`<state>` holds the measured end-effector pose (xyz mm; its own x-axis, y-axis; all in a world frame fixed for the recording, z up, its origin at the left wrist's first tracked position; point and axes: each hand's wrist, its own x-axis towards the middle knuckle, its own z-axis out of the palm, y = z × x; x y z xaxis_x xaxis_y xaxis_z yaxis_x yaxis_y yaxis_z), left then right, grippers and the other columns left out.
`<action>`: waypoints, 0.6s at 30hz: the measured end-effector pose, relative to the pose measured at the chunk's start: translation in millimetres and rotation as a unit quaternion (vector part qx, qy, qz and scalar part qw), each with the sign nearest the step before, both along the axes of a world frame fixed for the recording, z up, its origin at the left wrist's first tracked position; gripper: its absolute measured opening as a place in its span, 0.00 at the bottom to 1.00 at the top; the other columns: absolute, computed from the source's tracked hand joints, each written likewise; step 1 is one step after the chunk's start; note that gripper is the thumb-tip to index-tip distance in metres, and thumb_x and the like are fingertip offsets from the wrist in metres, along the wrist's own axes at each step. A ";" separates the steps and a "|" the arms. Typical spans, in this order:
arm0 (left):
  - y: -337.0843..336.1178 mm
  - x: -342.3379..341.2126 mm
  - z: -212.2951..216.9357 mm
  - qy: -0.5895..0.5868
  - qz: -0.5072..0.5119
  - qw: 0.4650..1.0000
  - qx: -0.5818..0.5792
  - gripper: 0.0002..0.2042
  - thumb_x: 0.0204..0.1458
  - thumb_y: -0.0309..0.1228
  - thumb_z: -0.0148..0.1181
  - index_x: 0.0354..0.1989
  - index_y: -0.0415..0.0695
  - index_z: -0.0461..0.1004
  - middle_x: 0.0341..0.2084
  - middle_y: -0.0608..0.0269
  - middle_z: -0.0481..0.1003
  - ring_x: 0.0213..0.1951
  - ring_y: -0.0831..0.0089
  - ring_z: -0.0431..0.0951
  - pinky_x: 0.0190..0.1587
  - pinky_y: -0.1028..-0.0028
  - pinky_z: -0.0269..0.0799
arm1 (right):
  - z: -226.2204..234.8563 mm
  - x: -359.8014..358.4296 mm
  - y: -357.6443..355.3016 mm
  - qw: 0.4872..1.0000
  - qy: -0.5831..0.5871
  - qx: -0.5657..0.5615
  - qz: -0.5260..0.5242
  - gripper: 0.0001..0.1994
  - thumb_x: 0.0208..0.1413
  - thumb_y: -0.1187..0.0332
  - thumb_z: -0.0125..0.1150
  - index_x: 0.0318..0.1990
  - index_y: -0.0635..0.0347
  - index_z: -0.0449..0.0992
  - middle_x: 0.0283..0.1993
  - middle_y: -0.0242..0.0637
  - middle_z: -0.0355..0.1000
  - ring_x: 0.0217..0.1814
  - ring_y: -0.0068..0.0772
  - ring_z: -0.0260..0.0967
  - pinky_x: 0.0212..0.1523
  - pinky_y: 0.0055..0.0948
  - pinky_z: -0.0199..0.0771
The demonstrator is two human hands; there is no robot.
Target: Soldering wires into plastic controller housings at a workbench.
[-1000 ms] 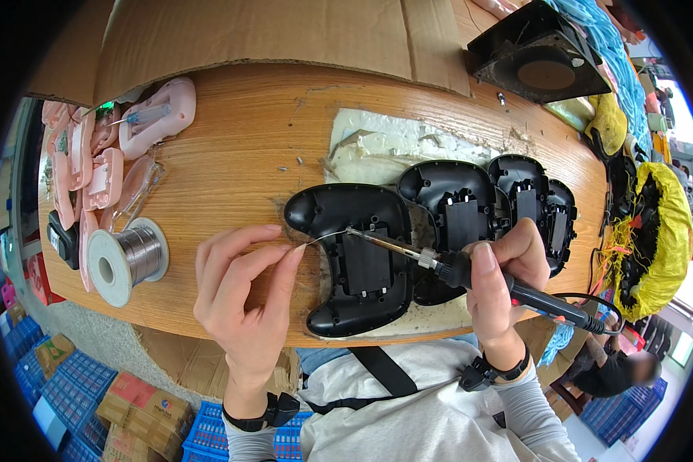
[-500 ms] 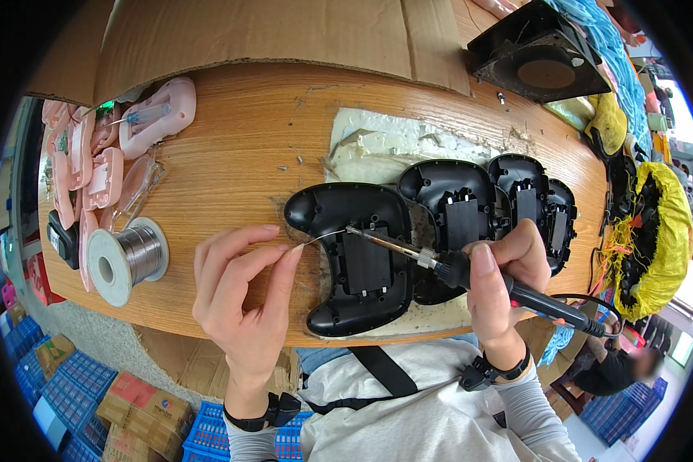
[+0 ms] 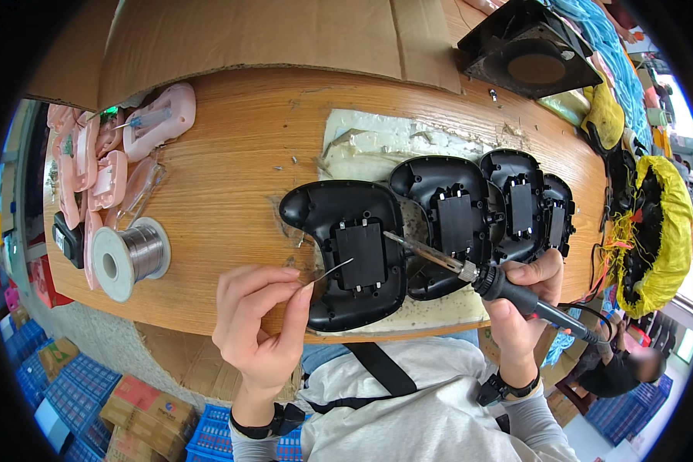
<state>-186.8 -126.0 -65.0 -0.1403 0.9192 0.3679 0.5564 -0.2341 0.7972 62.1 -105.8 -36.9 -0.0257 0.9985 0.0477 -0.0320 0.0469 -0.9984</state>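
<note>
Left hand pinched shut around a thin strand of solder wire, thumb and forefinger close to the end so the tip can be steered finely onto the nearest black plastic shell. Right hand wrapped in a pen-like grip round the handle of a soldering iron, metal tip angled down and leftward to meet the wire over the square panel in the middle of that shell; actual contact between tip, wire and panel too small to confirm. Shell lying hollow side up at the near edge of the wooden table, right in front of the body, within easy reach of both hands. Three more black shells overlapped in a row to the right, probably queued in working order. All resting on a scorched whitish mat, apparently shielding the wood from heat. Solder spool on its side to the left, near the wire hand. Pink plastic trays stacked at the far left, small parts inside, hard to identify. Black fan at the far edge, facing the work. Yellow bag at the right holding a tangle of coloured wires.
</note>
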 end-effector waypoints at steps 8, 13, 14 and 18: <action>14.9 1.6 0.5 0.023 0.069 0.997 -0.004 0.07 0.41 0.16 0.64 0.27 0.38 0.73 0.30 0.58 0.76 0.33 0.66 0.73 0.38 0.73 0.68 | 7.3 -23.2 10.4 0.993 -0.093 0.066 -0.012 0.17 0.45 0.73 0.67 0.34 0.66 0.62 0.26 0.43 0.69 0.22 0.18 0.65 0.23 0.17 0.67; 19.4 2.4 -0.1 0.037 0.057 0.998 0.002 0.07 0.39 0.18 0.66 0.26 0.40 0.74 0.30 0.61 0.76 0.33 0.65 0.73 0.36 0.72 0.68 | 5.0 -28.0 20.3 0.976 -0.188 0.107 0.008 0.15 0.43 0.72 0.69 0.30 0.66 0.65 0.24 0.40 0.71 0.19 0.17 0.66 0.20 0.16 0.65; 18.8 2.3 0.3 0.042 0.053 0.998 -0.005 0.07 0.41 0.17 0.65 0.26 0.38 0.73 0.30 0.59 0.76 0.34 0.66 0.73 0.38 0.73 0.68 | 4.1 -29.3 21.2 0.975 -0.193 0.106 0.001 0.15 0.43 0.72 0.70 0.29 0.65 0.66 0.22 0.38 0.71 0.18 0.17 0.66 0.19 0.16 0.64; 18.5 1.7 0.4 0.049 0.050 0.997 -0.014 0.06 0.42 0.16 0.63 0.27 0.37 0.72 0.31 0.58 0.75 0.35 0.67 0.74 0.41 0.73 0.68 | 2.1 -31.6 26.0 0.968 -0.220 0.119 0.003 0.14 0.42 0.71 0.70 0.28 0.63 0.67 0.18 0.34 0.70 0.15 0.15 0.65 0.16 0.16 0.63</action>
<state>-185.1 -107.5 -64.7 -0.1963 0.9128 0.3582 0.6522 -0.1513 0.7428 30.5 -79.8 -34.8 -0.1021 0.9603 0.2595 0.3925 0.2786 -0.8766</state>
